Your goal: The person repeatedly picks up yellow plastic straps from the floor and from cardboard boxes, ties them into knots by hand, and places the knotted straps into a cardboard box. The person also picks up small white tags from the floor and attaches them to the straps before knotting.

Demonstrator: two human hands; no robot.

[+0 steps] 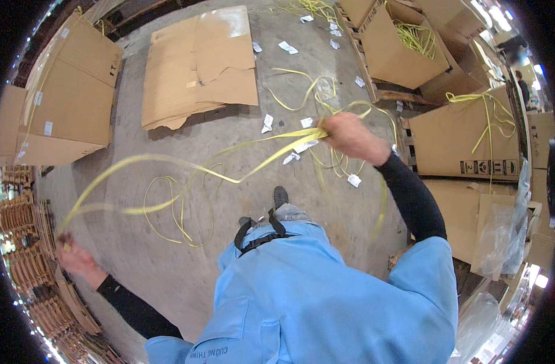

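Yellow strapping bands [262, 165] stretch in loose curves between my two hands, blurred by motion in places. My right hand [353, 138], out in front at the right, is closed around a bunch of the bands, with loops and loose ends hanging past it. At the far left, my left hand [79, 261] is closed on the other end of the bands, its fingers smeared by motion. Below the bands, a thin yellow strap loop [183, 227] lies on the concrete floor.
Flattened cardboard [198, 67] lies ahead. Large cartons [71, 91] stand at the left. An open carton [399, 45] holding yellow straps stands on a pallet at the right, near another carton [465, 136] draped with straps. White paper scraps [287, 47] litter the floor. Stacked brown pieces [25, 267] line the left edge.
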